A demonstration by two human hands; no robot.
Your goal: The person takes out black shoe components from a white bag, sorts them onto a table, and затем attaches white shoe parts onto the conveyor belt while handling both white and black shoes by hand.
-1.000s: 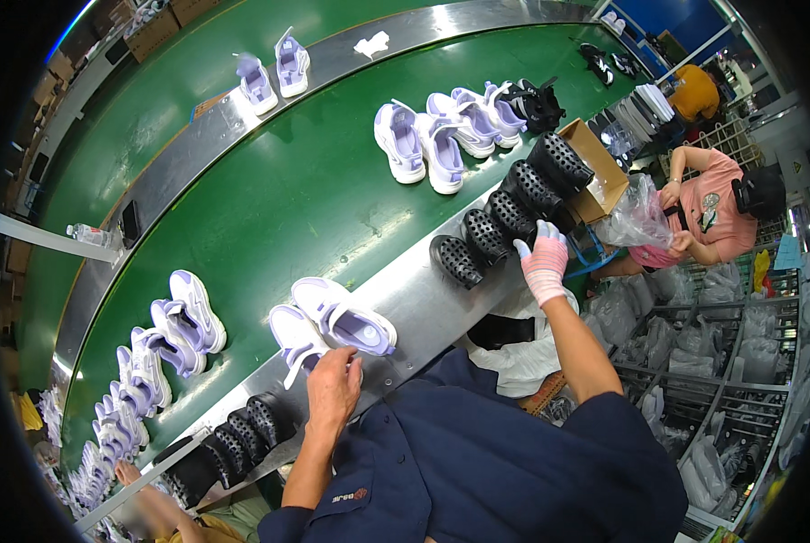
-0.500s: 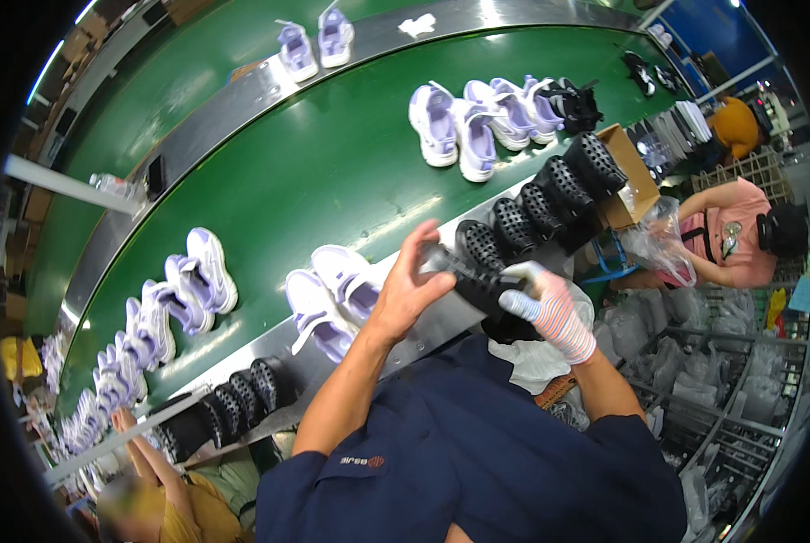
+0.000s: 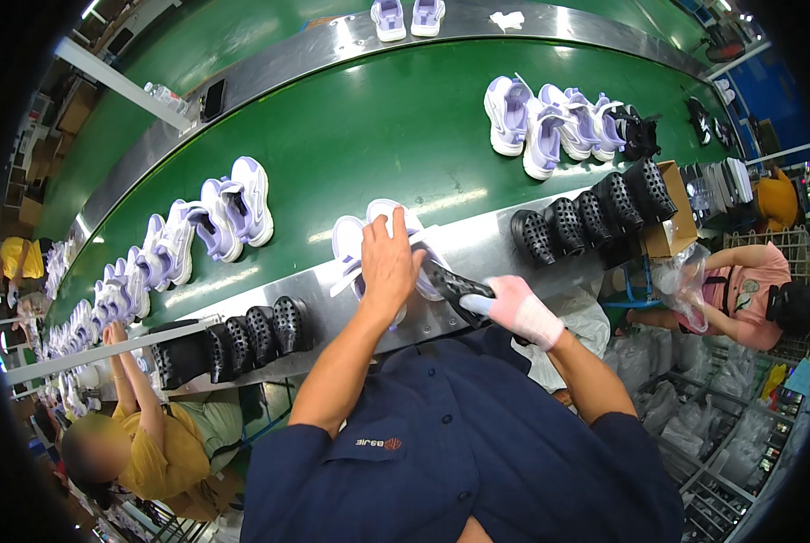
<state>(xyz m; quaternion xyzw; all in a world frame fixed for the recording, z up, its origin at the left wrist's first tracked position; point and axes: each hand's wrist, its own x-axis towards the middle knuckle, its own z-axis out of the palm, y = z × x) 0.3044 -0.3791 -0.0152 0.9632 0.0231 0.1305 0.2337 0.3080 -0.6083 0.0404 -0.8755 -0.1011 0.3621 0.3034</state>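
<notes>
Right hand (image 3: 516, 309), gloved, grips a black form (image 3: 454, 284), tip at one of two white sneakers (image 3: 347, 238) spanning steel ledge (image 3: 482, 237) and green belt (image 3: 332, 163). A person (image 3: 158, 452) is near left. Bare left hand (image 3: 388, 264) lies over the sneakers, fingers pointing far, its grip hidden.

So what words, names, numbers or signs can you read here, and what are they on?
Dark blue shirt: small pale lettering beside a reddish mark on the chest; I won't copy it out.
Pink shirt: a pale print, too small to read.
White shoes and black piece in the right hand: no text I can make out.
</notes>
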